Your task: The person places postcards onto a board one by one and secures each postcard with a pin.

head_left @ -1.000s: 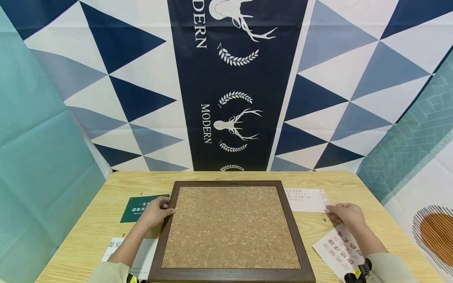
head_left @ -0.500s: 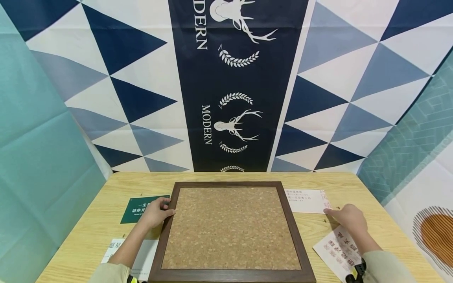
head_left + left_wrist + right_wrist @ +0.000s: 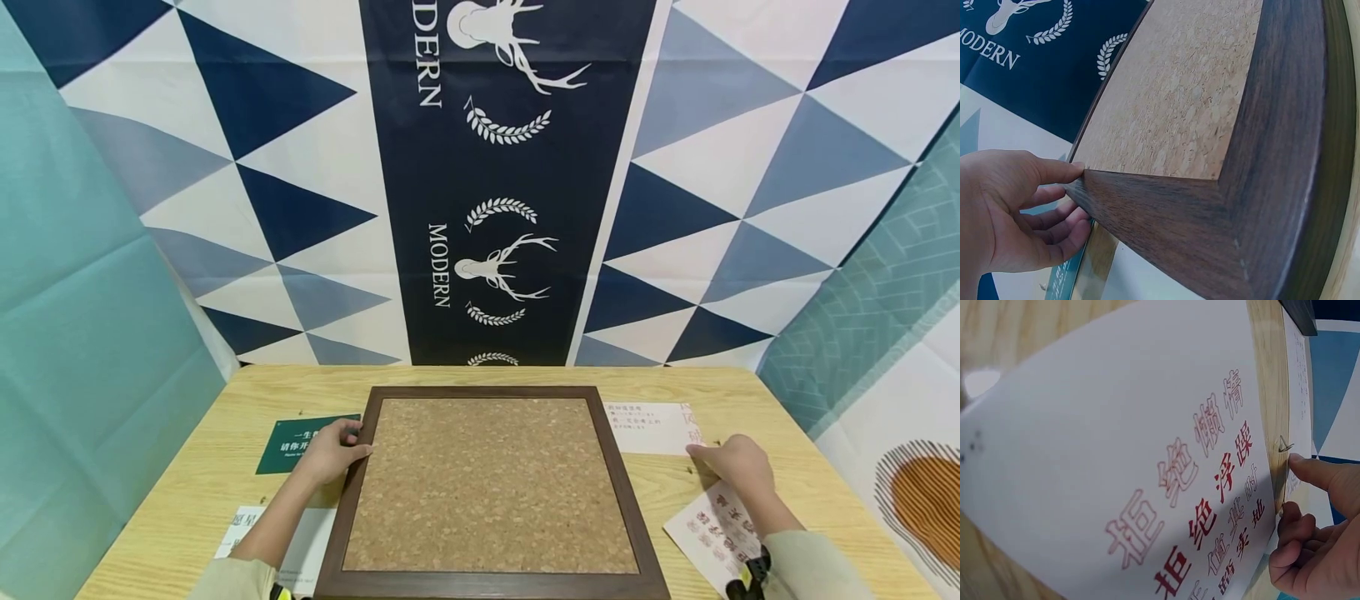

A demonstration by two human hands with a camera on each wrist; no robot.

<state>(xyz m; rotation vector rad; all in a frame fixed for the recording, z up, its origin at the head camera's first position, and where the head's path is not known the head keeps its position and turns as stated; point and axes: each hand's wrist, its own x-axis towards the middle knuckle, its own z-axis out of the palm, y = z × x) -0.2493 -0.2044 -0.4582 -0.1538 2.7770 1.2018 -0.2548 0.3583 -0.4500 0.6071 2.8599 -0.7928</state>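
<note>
A cork board (image 3: 491,483) in a dark brown wooden frame lies in the middle of the table. My left hand (image 3: 327,451) grips its left frame edge; in the left wrist view the thumb (image 3: 1060,170) lies at the inner border, with the fingers curled at the outside. On the right, my right hand (image 3: 738,468) pinches the near right corner of a white card (image 3: 648,427) with red print, thumb on top. The card's left end meets the board's right edge. Below this hand lies another white card (image 3: 1085,425) with red characters, partly covered by the forearm.
A green card (image 3: 281,446) and a white card (image 3: 307,542) lie left of the board, partly hidden by the left arm. Small pins, one a metal pin (image 3: 1285,445) near the right thumb, lie on the wood-grain table (image 3: 652,483). A patterned cloth (image 3: 495,175) hangs behind.
My right hand's fingers have drawn in under the palm, and its thumb has come onto the card's corner. The left hand and the board have stayed put.
</note>
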